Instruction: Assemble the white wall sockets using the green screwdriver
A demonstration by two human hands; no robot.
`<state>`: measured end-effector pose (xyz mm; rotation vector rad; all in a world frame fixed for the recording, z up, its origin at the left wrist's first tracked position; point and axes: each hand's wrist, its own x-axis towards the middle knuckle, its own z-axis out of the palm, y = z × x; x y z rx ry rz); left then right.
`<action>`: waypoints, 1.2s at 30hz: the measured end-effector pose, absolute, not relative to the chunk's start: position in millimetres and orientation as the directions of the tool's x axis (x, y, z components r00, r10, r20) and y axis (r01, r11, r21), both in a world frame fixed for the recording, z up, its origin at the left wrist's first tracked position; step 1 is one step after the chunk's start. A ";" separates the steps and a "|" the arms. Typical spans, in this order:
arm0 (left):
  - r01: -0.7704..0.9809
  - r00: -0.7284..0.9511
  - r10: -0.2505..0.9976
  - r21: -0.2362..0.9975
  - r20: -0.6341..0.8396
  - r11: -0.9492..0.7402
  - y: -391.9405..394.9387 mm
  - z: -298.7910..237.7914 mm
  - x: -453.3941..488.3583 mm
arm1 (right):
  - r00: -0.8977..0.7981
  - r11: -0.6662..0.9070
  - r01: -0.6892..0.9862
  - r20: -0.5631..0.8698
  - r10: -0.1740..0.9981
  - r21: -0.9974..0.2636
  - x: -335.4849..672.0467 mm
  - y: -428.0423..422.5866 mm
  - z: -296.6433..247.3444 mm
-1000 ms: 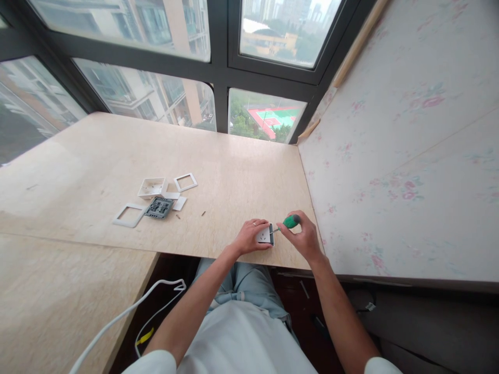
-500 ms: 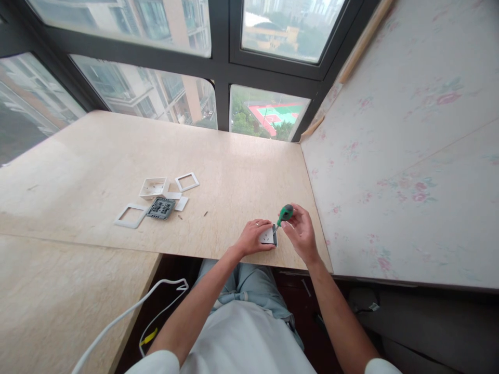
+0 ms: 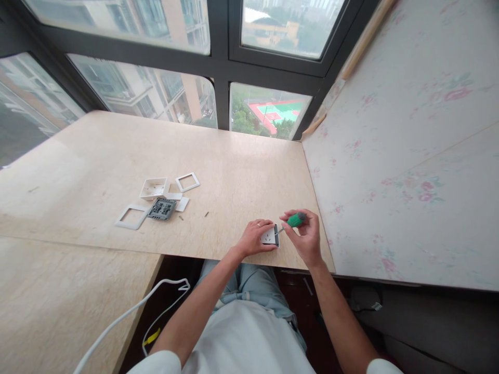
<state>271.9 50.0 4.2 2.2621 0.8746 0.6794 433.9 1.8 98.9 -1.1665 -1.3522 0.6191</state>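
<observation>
My left hand (image 3: pixel 253 237) grips a white wall socket (image 3: pixel 268 237) by its upper and lower edges, near the front edge of the tabletop. A dark grey strip shows along the socket's right side. In my right hand (image 3: pixel 307 236) is a screwdriver (image 3: pixel 296 220) with a green and black handle, held between thumb and fingers. It leans over to the right, and its thin shaft meets the socket's right edge. Whether the tip sits in a screw or a slot is too small to tell.
Left on the beige tabletop (image 3: pixel 234 176) lie a white box (image 3: pixel 154 188), a dark grey socket module (image 3: pixel 162 209), two white frames (image 3: pixel 131 216) (image 3: pixel 187 182), flat white pieces (image 3: pixel 182 204) and small screws (image 3: pixel 206 214). A white cable (image 3: pixel 128 306) hangs at lower left. Floral wall stands right.
The screwdriver has tipped over to the right, its handle now lower and further from the socket. My right hand has turned with it. My left hand stays on the socket.
</observation>
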 end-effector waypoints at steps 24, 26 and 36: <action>0.398 0.653 0.714 0.688 0.252 -0.607 50.8 4.7 271.6 | 0.029 0.430 0.510 0.514 0.857 -0.745 445.0 -11.3 117.6; 0.393 0.655 0.711 0.688 0.256 -0.609 50.8 5.5 271.5 | 0.029 0.450 0.610 0.585 0.811 -0.653 446.8 -8.0 120.8; 0.393 0.654 0.711 0.687 0.258 -0.611 51.0 3.8 271.9 | -0.076 0.483 0.652 0.583 0.809 -0.585 442.1 -3.3 139.2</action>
